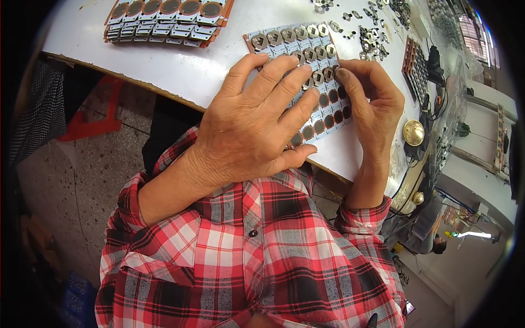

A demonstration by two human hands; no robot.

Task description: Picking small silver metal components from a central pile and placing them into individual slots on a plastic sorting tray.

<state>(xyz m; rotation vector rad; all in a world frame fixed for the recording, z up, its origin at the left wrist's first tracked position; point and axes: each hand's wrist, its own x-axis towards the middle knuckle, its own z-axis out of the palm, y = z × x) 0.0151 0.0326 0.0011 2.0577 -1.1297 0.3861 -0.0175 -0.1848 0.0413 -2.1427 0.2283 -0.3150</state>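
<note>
A flat panel (284, 39) of small round sockets lies on the white table (180, 71); its far rows hold shiny metal clips, its near rows show dark round holes. My left hand (257, 120) lies flat over the middle of the panel, fingers spread, holding it down. My right hand (372, 104) curls at the panel's right edge, its fingertips pressed on a socket there; whether they pinch a metal clip is hidden.
A stack of similar panels (167, 22) sits at the table's far left. Loose metal clips (366, 33) lie scattered at the far right, beside a dark tray of parts (416, 68). A brass-coloured round knob (414, 133) and cables sit at the right edge.
</note>
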